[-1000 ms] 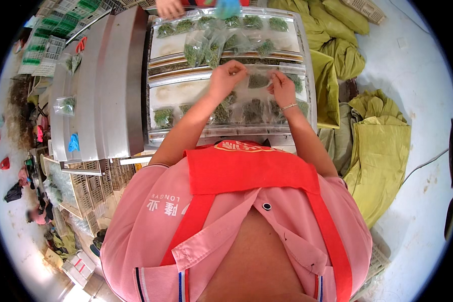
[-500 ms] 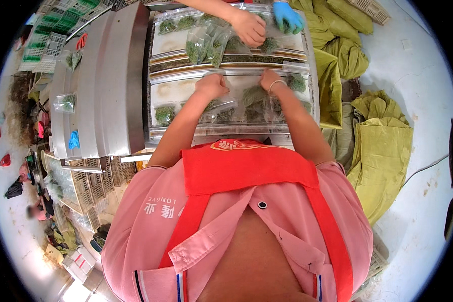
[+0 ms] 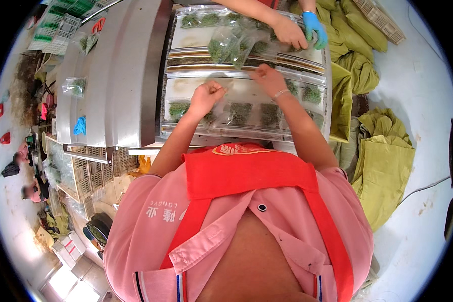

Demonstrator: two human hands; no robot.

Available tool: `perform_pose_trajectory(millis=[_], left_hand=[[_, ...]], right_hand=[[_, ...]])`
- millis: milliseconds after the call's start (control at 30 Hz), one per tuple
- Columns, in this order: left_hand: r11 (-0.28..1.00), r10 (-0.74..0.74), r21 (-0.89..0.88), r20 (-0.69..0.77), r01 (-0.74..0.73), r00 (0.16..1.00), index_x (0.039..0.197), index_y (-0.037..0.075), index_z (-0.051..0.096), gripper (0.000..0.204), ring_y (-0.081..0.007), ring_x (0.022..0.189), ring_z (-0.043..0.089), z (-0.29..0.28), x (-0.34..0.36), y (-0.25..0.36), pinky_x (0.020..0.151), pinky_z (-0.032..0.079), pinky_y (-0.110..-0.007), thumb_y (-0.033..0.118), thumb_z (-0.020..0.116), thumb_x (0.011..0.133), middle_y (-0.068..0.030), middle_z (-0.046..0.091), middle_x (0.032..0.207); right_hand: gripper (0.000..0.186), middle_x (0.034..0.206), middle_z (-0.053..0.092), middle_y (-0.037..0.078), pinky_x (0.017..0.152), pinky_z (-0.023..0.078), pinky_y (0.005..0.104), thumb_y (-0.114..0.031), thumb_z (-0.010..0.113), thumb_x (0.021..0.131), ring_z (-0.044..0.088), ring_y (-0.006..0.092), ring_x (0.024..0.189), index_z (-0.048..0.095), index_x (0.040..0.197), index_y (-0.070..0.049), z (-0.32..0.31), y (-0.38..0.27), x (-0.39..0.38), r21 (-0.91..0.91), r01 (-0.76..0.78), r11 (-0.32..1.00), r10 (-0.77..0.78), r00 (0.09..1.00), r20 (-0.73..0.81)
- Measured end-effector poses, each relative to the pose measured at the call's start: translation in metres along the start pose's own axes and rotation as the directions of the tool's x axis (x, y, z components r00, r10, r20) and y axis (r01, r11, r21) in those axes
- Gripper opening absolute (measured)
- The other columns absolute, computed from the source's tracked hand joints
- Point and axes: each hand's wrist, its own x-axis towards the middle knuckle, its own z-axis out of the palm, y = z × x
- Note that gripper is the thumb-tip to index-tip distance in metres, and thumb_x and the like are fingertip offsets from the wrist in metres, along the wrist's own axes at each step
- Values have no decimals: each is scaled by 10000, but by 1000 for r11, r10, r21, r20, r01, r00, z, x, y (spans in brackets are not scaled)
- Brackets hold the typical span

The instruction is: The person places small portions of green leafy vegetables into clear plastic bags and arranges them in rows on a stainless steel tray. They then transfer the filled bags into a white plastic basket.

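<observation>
Head view: left hand (image 3: 206,97) is over the front white panel (image 3: 186,88) of the machine (image 3: 329,80), fingertips together; can't tell whether bag film is pinched between them. Right hand (image 3: 270,81) is blurred, near the panel's far edge by the metal rail (image 3: 211,74); can't tell if its fingers are apart or together. Clear bags of green herb (image 3: 240,114) lie in a row along that panel's near edge; another bag (image 3: 312,94) sits at its right side. Rear panel (image 3: 186,41): more bags along the far edge, overlapping pile (image 3: 219,49) mid-panel. Co-worker's bare hand (image 3: 290,34) and blue-gloved hand (image 3: 314,30) are at its right end. Steel cover (image 3: 118,75) on the left carries a small herb bag (image 3: 74,87) and crumpled blue item (image 3: 80,126). Yellow-green bin (image 3: 341,100) just right of machine, yellow-green sacks (image 3: 382,161) beyond.
</observation>
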Motion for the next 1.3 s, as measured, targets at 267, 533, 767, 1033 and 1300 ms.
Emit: perform_pose_trajectory(millis=[267, 533, 767, 1033, 1300], left_hand=[[996, 25, -82, 26, -22, 999, 831, -7, 571, 170, -56, 616, 510, -28, -2, 12, 553, 404, -209, 152, 633, 825, -24, 603, 683], [933, 329, 161, -26, -321, 944, 1103, 16, 571, 356, -145, 918, 629, -16, 35, 9, 777, 473, -255, 185, 646, 798, -108, 655, 985], [965, 232, -159, 147, -209, 962, 1000, 29, 632, 245, -107, 813, 627, -14, 43, 1, 747, 469, -240, 168, 643, 799, -65, 677, 903], [982, 191, -20, 149, -190, 970, 832, 53, 657, 183, -107, 708, 605, -12, 50, 14, 641, 453, -250, 218, 673, 754, -47, 668, 781], [677, -78, 734, 143, -53, 987, 728, 120, 643, 216, -220, 744, 624, -22, 58, 20, 643, 469, -361, 329, 647, 674, -44, 655, 763]], right_hand=[[309, 842, 619, 167, 686, 476, 440, -302, 425, 906, 590, 360, 781, 560, 911, -25, 26, -30, 29, -209, -21, 978, -7, 991, -130], [162, 844, 608, 178, 642, 489, 398, -180, 538, 837, 600, 343, 724, 621, 883, -49, 22, -39, -52, -118, 273, 955, -297, 885, -358], [186, 754, 630, 86, 509, 487, 277, -142, 555, 862, 629, 150, 589, 614, 948, 11, 40, -42, -75, 581, -113, 806, 274, 942, -196], [191, 746, 640, 98, 502, 479, 287, -142, 568, 853, 629, 165, 598, 616, 985, -12, 25, -29, -59, 516, -234, 824, 347, 928, -133], [212, 890, 641, 181, 713, 485, 391, -238, 623, 762, 608, 341, 837, 614, 820, -35, 63, 15, -12, -23, -181, 983, 178, 979, -104]])
